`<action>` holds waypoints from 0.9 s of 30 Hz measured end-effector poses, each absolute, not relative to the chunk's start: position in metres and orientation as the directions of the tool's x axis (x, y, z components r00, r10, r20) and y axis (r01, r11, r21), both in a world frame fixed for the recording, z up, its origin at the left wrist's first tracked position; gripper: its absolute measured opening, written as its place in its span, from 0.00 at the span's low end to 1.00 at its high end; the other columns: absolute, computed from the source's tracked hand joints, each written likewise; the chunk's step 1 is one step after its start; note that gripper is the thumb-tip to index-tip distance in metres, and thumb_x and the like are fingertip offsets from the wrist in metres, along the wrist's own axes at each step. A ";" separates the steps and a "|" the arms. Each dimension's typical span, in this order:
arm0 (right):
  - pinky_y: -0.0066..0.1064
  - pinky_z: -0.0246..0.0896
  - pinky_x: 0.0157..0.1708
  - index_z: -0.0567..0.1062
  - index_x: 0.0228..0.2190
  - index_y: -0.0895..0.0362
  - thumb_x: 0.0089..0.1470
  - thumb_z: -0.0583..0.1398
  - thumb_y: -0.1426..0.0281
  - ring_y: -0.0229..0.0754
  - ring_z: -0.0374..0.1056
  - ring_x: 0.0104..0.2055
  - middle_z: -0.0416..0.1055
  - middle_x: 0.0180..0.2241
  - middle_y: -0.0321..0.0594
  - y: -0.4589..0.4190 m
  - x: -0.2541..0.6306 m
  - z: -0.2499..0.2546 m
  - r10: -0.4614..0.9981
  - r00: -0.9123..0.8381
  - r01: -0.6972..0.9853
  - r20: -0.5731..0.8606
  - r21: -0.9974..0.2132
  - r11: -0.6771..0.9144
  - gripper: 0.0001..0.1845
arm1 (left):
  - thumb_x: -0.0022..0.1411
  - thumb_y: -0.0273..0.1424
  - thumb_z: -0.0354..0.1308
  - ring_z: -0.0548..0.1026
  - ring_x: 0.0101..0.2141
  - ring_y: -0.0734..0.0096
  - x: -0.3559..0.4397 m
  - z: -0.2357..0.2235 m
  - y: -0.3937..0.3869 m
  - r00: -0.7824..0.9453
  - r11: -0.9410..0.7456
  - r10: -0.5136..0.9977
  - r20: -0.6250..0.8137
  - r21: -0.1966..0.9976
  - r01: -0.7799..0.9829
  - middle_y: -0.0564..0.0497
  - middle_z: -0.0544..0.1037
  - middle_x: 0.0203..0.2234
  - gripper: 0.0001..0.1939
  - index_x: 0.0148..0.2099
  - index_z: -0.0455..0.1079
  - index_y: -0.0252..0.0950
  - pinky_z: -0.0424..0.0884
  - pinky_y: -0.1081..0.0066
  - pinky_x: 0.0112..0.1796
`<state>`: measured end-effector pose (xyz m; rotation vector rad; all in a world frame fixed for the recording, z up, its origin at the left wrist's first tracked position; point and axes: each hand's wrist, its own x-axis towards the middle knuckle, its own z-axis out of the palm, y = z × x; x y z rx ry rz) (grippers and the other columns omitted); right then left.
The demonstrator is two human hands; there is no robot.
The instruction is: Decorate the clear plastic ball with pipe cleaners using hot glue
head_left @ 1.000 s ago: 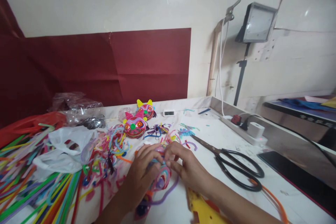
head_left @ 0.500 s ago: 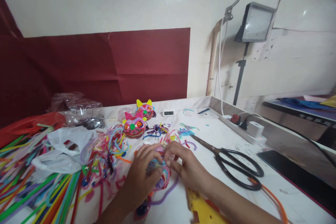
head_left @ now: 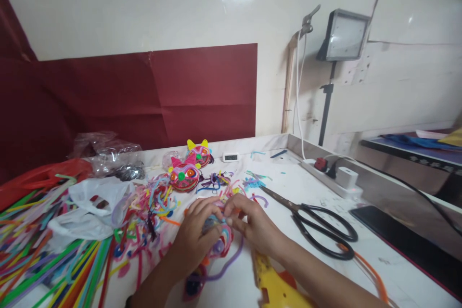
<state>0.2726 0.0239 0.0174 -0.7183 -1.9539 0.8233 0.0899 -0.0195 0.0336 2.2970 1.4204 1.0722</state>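
Both of my hands meet at the front middle of the table, over a round craft piece (head_left: 224,245) made of coiled pink, blue and purple pipe cleaners. My left hand (head_left: 198,231) is closed around its left side, thumb across the front. At the upper right edge, my right hand (head_left: 249,221) has its fingers bent in a pinch; what sits between the fingertips is hidden. A loose purple pipe cleaner (head_left: 229,263) curves from below my right hand down to the left. Near my left wrist lies a small dark blue and pink piece (head_left: 194,286).
Scissors (head_left: 314,224) lie to the right, beside a black phone (head_left: 404,245) and a power strip (head_left: 335,183). A yellow plastic tool (head_left: 277,284) sits under my right forearm. Pipe cleaners (head_left: 72,269) pile up left. Two cat-faced craft pieces (head_left: 184,177) stand behind, near a small digital clock (head_left: 231,157).
The whole view has shifted slightly. My hands keep nearly the same place on the craft piece, with only small finger movement.
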 end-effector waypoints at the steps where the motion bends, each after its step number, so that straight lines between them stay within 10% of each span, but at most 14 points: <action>1: 0.31 0.60 0.34 0.72 0.30 0.56 0.48 0.58 0.84 0.40 0.65 0.33 0.68 0.33 0.38 0.025 0.273 0.017 0.745 -0.451 0.165 0.492 -0.774 0.611 0.11 | 0.58 0.32 0.50 0.68 0.55 0.54 0.091 0.037 -0.020 0.265 -0.492 0.856 0.444 0.543 0.680 0.47 0.76 0.47 0.07 0.36 0.69 0.41 0.62 0.57 0.54; 27: 0.29 0.60 0.33 0.71 0.29 0.54 0.49 0.59 0.83 0.39 0.66 0.33 0.71 0.33 0.36 0.026 0.276 0.014 0.772 -0.418 0.233 0.480 -0.765 0.601 0.11 | 0.59 0.33 0.49 0.68 0.53 0.54 0.095 0.042 -0.014 0.295 -0.492 0.858 0.420 0.512 0.704 0.47 0.76 0.45 0.08 0.37 0.69 0.41 0.63 0.55 0.54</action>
